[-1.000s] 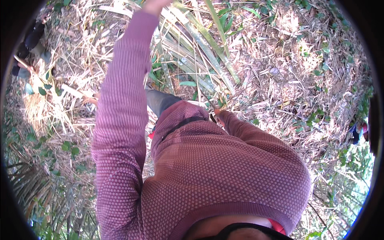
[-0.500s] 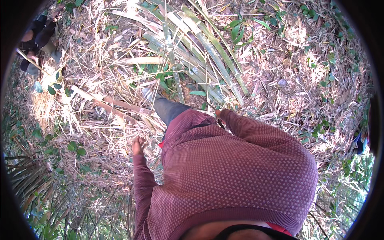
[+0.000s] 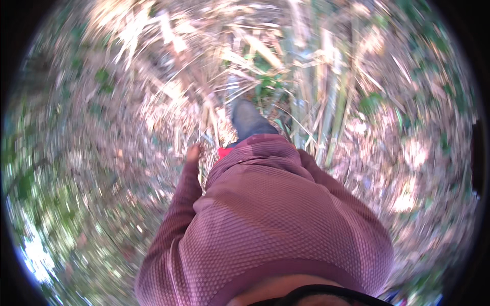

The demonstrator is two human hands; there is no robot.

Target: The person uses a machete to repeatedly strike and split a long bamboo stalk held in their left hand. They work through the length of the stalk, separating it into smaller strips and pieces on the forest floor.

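Note:
My left hand hangs low beside my body, away from the bamboo, with its fingers loosely apart and nothing visible in them; motion smears its outline. On the other side, my right sleeve reaches down past my hip, and the sweater and blur hide the hand at its end. That hand is nearest to the long split bamboo strips, green and grey, which lie on the ground ahead and to the right. My dark boot stands between the strips and a pale brown length of bamboo.
Dry leaves and straw-like litter cover the ground, with pale strips scattered ahead. Green plants grow at the left, and a few leaves stand right of the strips.
The whole view has swung round and blurred; the bamboo strips now point straight ahead on the right. The thin dark object seen by my right hand no longer shows clearly.

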